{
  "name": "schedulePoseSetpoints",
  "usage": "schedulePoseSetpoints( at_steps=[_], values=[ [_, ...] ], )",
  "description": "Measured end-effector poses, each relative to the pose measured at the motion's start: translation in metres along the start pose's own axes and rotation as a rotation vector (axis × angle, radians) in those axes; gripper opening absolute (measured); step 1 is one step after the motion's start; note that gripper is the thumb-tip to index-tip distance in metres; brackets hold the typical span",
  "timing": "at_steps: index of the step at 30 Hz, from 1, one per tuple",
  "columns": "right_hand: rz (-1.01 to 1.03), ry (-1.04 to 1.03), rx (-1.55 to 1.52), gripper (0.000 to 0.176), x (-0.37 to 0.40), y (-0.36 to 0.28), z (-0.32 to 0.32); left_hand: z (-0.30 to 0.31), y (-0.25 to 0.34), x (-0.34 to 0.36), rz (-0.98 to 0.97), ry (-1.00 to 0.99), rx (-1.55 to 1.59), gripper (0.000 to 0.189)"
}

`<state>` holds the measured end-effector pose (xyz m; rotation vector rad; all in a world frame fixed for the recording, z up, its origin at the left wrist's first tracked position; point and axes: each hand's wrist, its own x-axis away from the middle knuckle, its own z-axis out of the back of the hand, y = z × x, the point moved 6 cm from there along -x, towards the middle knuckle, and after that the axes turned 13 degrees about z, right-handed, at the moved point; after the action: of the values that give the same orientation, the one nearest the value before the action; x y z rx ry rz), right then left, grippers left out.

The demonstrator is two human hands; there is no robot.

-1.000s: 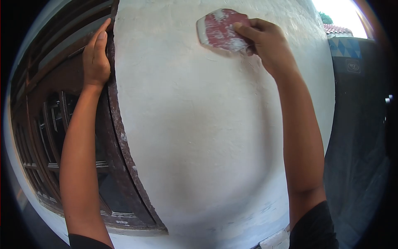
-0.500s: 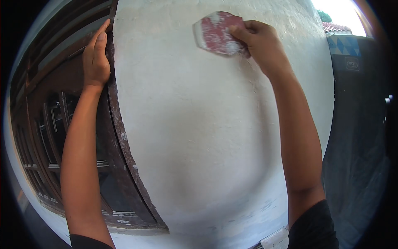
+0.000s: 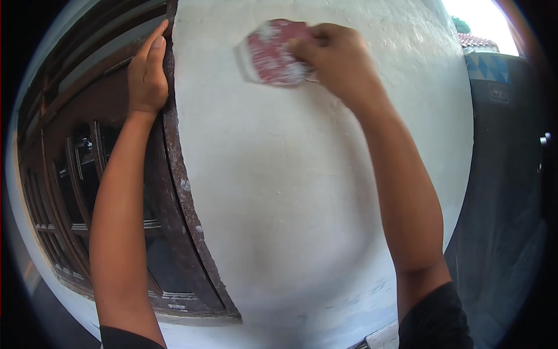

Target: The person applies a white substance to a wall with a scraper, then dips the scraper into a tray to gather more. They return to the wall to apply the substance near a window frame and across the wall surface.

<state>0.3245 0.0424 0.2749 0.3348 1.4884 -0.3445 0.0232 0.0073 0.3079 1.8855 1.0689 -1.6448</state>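
Note:
My right hand (image 3: 337,61) is closed on the edge of a flat red piece of sandpaper (image 3: 276,55), thumb on top, slightly blurred. White dust streaks its red face, and its left edge looks pale. It lies against or just off the upper part of the off-white wall (image 3: 273,174); contact cannot be made out. Further left, my left hand (image 3: 148,75) rests with straight fingers along the dark wooden window frame (image 3: 170,116), holding nothing.
Brown window panels with glass (image 3: 81,163) fill the left side. The frame's edge meeting the wall is rough and paint-spotted. At right stands a tall dark object (image 3: 500,174) with a blue patterned band. A tiled roof (image 3: 476,42) shows behind it.
My right hand has moved left and slightly down along the wall with the sandpaper. The view has shifted a little, so the window and my left hand appear further right.

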Motion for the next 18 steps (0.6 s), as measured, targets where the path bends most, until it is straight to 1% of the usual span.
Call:
schedulePoseSetpoints(
  at_steps=[1,3,4,5,6,8,10,11,12,14,16,17,18],
  values=[
    [0.030,0.068,0.082,0.037,-0.001,0.014,0.013,-0.001,0.000,0.000,-0.011,-0.013,-0.004,0.055],
    [-0.025,0.179,-0.073,0.039,0.004,0.042,0.045,-0.001,0.001,0.000,-0.054,-0.017,-0.030,0.055],
    [-0.070,0.215,-0.151,0.041,0.007,0.041,0.053,-0.001,0.001,0.000,-0.051,-0.010,-0.036,0.055],
    [-0.069,0.212,-0.156,0.041,0.009,0.039,0.051,-0.001,0.001,0.000,-0.038,0.002,-0.026,0.055],
    [-0.041,0.180,-0.180,0.039,0.011,0.023,0.045,-0.002,0.001,0.000,-0.026,0.011,-0.013,0.056],
    [0.040,0.091,-0.226,0.036,0.007,0.005,0.018,-0.002,-0.003,-0.001,-0.023,0.008,-0.023,0.058],
    [0.007,-0.006,-0.230,0.041,0.009,-0.021,-0.011,-0.001,-0.003,-0.001,-0.004,-0.009,0.017,0.059],
    [0.059,0.008,-0.031,0.040,0.007,-0.015,-0.016,0.000,-0.002,-0.001,-0.003,-0.010,0.018,0.059],
    [0.056,0.009,-0.030,0.040,0.006,-0.003,-0.015,0.000,0.000,-0.001,-0.004,-0.009,0.026,0.059],
    [0.088,0.147,0.121,0.041,0.009,0.021,0.016,0.001,-0.001,0.000,0.000,-0.005,0.038,0.059],
    [-0.123,0.196,-0.005,0.041,0.021,0.045,0.050,0.000,-0.003,0.000,-0.021,-0.015,0.017,0.058],
    [-0.121,0.249,-0.120,0.041,0.024,0.055,0.060,0.000,-0.003,-0.001,-0.018,-0.017,0.016,0.058],
    [-0.125,0.247,-0.120,0.041,0.026,0.049,0.058,-0.001,-0.003,-0.001,-0.027,-0.014,0.014,0.058]
  ],
)
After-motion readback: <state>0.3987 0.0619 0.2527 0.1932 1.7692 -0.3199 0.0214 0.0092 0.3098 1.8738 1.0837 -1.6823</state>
